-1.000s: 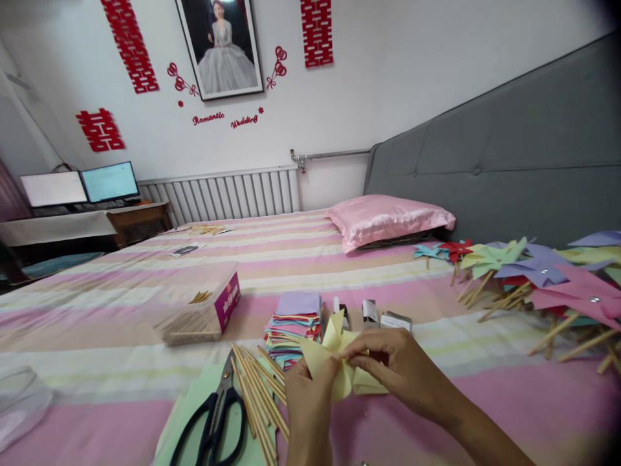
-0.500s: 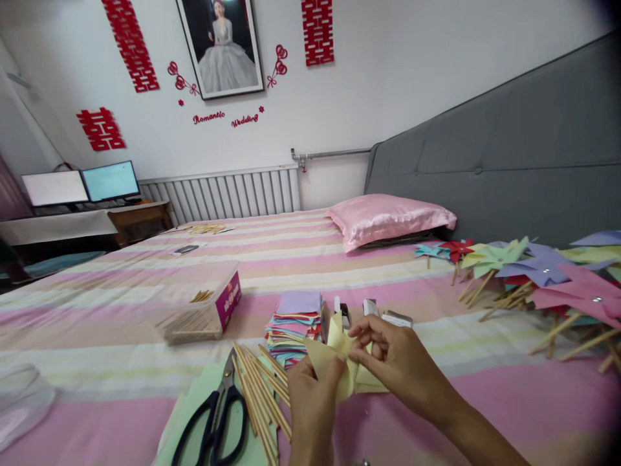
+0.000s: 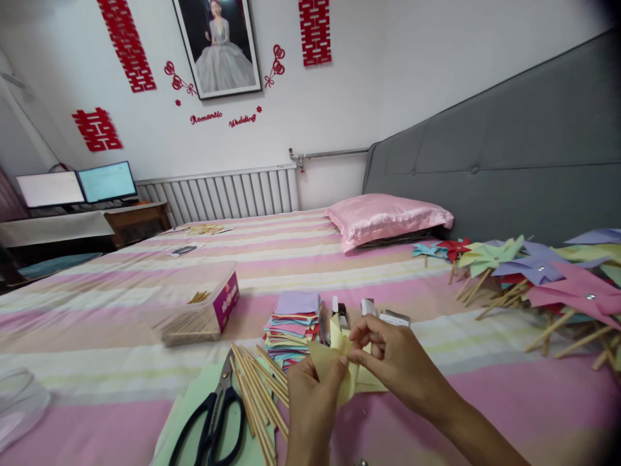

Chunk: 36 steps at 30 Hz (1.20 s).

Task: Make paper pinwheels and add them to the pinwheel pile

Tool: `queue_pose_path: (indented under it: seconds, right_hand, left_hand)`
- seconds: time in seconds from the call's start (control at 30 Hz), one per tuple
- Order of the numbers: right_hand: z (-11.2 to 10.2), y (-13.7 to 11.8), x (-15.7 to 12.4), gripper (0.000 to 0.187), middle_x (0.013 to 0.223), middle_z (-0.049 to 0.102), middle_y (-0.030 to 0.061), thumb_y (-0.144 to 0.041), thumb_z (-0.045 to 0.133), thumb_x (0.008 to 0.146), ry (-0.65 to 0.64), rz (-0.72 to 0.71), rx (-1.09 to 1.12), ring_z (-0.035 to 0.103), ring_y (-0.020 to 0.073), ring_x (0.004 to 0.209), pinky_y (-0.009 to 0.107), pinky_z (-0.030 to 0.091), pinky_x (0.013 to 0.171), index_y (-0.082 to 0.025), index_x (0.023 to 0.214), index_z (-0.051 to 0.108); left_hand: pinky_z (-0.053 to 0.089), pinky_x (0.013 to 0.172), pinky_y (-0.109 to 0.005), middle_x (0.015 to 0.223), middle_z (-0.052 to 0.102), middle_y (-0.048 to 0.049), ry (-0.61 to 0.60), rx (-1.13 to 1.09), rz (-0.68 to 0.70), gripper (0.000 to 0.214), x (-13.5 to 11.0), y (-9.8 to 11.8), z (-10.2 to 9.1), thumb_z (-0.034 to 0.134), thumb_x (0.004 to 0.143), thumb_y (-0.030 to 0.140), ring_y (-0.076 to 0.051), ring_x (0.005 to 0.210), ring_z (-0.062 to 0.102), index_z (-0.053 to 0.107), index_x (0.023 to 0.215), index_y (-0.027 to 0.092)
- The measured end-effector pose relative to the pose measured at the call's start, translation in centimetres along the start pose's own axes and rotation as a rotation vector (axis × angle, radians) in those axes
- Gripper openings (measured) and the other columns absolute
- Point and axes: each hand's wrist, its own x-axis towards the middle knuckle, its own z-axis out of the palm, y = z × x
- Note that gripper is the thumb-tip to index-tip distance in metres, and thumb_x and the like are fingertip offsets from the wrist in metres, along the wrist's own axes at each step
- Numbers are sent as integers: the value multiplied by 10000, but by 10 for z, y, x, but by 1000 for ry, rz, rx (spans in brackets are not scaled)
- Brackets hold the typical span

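Note:
A pale yellow paper pinwheel [image 3: 324, 358], its blades partly folded in, is held up above the bed. My left hand [image 3: 313, 398] grips it from the left, thumb pressed at the centre. From the right, my right hand [image 3: 388, 353] pinches near the same centre with thumb and fingertips; whether a small pin is between them cannot be made out. More yellow paper [image 3: 372, 377] lies beneath the right hand. Just behind is a stack of coloured paper squares [image 3: 294, 323]. Left of my left hand lie wooden sticks [image 3: 257, 395] and dark-handled scissors [image 3: 218, 414] on light green sheets [image 3: 187, 401].
Finished pinwheels [image 3: 543, 275] on sticks lie at the right. A clear plastic box [image 3: 204, 310] holding thin sticks stands left of the stack. Small boxes [image 3: 339, 310] sit behind my hands. A pink pillow [image 3: 388, 217] rests near the grey headboard [image 3: 509, 142].
Both hands stay at the pinwheel's centre with only slight finger movement; its left blade has turned a little inward. The whole view has shifted slightly.

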Motion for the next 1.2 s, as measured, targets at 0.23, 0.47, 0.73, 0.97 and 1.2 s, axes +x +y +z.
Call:
queue_pose_path:
  seconds: [0.23, 0.47, 0.73, 0.97, 1.2]
  right_hand:
    - [0, -6, 0, 79, 641, 568, -34, -171, 587, 700, -10, -21, -60, 463, 93, 485, 199, 338, 466, -201, 760, 546]
    - [-5, -11, 0, 253, 803, 596, 29, -345, 619, 662, 242, 61, 29, 524, 184, 730, 294, 393, 666, -199, 862, 566]
    - [12, -7, 2, 347, 651, 594, 3, -391, 685, 541, -78, 405, 711, 514, 154, 628, 244, 361, 565, -159, 787, 605]
    - [17, 3, 3, 245, 465, 414, -53, -366, 677, 546, -27, 428, 630, 336, 87, 478, 217, 265, 471, -141, 542, 579]
    - [8, 10, 5, 153, 470, 449, -39, -278, 628, 556, -77, 460, 615, 367, 95, 492, 221, 304, 490, -132, 550, 585]
  left_hand:
    - [312, 387, -179, 416, 564, -5, 62, 3, 8, 238, -5, 9, 3, 747, 482, 290, -80, 372, 437, 656, 530, 76]
    - [447, 514, -239, 572, 663, -52, 66, -309, -24, 297, -12, 20, 4, 717, 574, 255, -167, 533, 608, 671, 810, 82]
    - [468, 606, -266, 655, 696, -66, -14, -436, -21, 273, -15, 18, 9, 681, 642, 220, -196, 651, 646, 659, 888, 102]
    - [431, 504, -230, 555, 678, -43, 21, -282, -3, 236, -7, 4, 9, 748, 540, 262, -159, 518, 600, 689, 699, 99]
    - [424, 521, -244, 527, 651, -47, -72, -248, -58, 245, -5, 1, 7, 761, 490, 271, -159, 510, 572, 680, 648, 101]
